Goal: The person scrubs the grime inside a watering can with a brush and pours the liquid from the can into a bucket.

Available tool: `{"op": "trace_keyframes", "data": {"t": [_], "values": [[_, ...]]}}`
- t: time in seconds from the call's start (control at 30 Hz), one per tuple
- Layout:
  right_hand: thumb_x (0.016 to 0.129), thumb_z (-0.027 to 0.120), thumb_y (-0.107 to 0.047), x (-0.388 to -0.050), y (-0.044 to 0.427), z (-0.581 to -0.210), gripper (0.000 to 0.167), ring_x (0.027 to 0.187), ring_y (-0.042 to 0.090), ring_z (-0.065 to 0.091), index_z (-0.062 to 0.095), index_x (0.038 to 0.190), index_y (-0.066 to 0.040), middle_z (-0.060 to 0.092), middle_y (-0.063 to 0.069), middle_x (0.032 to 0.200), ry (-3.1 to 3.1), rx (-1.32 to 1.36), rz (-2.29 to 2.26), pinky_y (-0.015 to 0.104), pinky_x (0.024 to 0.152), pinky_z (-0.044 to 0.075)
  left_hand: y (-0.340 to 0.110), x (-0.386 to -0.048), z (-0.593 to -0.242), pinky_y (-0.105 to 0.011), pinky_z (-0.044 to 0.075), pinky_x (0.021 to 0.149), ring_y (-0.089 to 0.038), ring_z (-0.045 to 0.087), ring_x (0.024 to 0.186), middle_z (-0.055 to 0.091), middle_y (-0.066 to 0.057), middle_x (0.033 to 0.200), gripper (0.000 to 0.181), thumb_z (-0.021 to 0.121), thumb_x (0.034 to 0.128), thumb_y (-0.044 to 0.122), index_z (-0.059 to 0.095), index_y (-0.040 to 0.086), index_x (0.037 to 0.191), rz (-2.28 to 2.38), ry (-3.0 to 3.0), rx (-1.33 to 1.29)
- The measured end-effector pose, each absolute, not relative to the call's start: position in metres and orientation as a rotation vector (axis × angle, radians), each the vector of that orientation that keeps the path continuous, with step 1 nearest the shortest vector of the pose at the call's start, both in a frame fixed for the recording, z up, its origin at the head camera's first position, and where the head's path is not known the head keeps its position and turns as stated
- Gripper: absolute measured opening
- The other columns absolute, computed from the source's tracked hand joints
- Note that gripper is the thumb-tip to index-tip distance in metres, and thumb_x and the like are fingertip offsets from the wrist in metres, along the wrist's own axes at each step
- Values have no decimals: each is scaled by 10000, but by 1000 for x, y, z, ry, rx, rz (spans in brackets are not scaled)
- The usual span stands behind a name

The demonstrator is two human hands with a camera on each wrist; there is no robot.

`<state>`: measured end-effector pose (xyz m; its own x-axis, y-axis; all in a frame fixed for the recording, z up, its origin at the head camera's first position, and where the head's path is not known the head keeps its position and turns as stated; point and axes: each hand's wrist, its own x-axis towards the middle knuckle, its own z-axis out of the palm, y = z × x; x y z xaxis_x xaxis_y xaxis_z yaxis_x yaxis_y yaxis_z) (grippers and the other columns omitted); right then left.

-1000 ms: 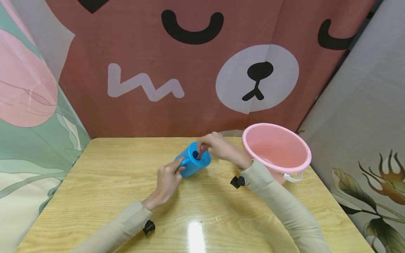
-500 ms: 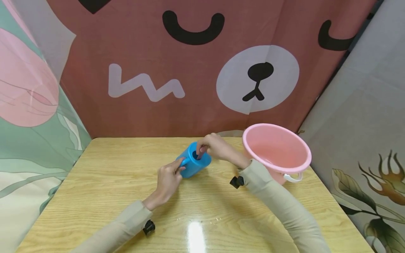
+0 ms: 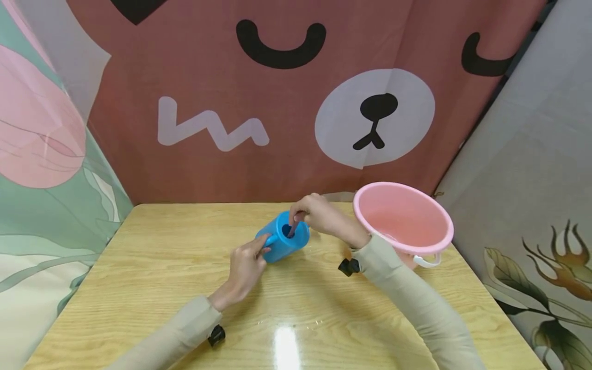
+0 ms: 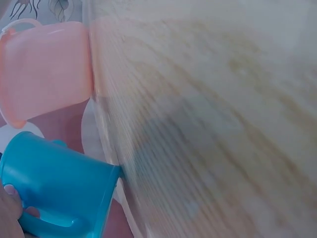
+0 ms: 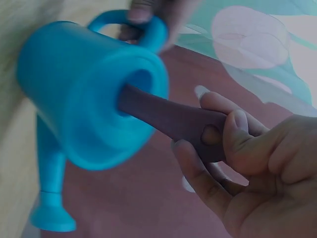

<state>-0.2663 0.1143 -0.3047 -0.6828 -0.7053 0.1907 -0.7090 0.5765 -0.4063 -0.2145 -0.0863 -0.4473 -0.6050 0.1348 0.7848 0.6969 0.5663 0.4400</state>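
My left hand [image 3: 246,264] grips the blue watering can [image 3: 279,250], mouth tilted toward tabletop's right edge [image 3: 487,308]; my right hand [image 3: 320,214] pinches a brown handle [image 5: 173,118] slanting inside.

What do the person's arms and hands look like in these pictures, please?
The left sleeve and right sleeve are long, plain and beige, reaching the wrists. The left hand and right hand wear no gloves. One small black object shows beside the left cuff, another beside the right; no cables are visible.
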Motion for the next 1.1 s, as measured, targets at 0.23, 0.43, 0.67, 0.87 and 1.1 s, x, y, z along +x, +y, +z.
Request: {"op": "trace_keyframes", "data": {"t": [0.23, 0.43, 0.67, 0.87, 1.1], "values": [[898, 553, 160, -261, 113, -329, 319, 768, 200, 666, 748, 778, -62, 717, 26, 779, -2740, 1247, 629, 272, 724, 562, -85, -215, -447, -340, 588, 700, -288, 733, 829, 696, -266, 1035, 406, 596, 745, -263, 690, -120, 1114, -996, -2108, -660], [876, 535, 187, -260, 113, -329, 343, 770, 203, 665, 746, 775, -63, 714, 20, 778, -2723, 1259, 647, 269, 728, 560, -86, -215, -447, -367, 592, 700, -290, 731, 839, 708, -244, 1022, 386, 622, 759, -244, 698, -109, 1112, -970, -2117, -653], [848, 537, 221, -260, 118, -312, 355, 762, 197, 663, 745, 756, -52, 718, 7, 757, -2682, 1334, 614, 247, 699, 546, -87, -215, -447, -367, 588, 720, -303, 725, 868, 706, -241, 1035, 358, 652, 773, -224, 700, -107, 1107, -965, -2104, -671], [868, 573, 183, -255, 116, -299, 321, 751, 187, 656, 739, 763, -72, 714, -7, 770, -2711, 1312, 512, 278, 704, 539, -86, -216, -447, -347, 590, 710, -283, 733, 837, 708, -240, 1023, 397, 616, 742, -252, 699, -111, 1104, -983, -2103, -660], [909, 569, 147, -254, 108, -318, 291, 843, 244, 654, 749, 810, -60, 718, 40, 828, -2757, 1285, 389, 308, 785, 553, -87, -216, -448, -342, 595, 671, -254, 738, 776, 715, -239, 988, 424, 575, 732, -266, 704, -105, 1102, -1004, -2096, -641]]}}
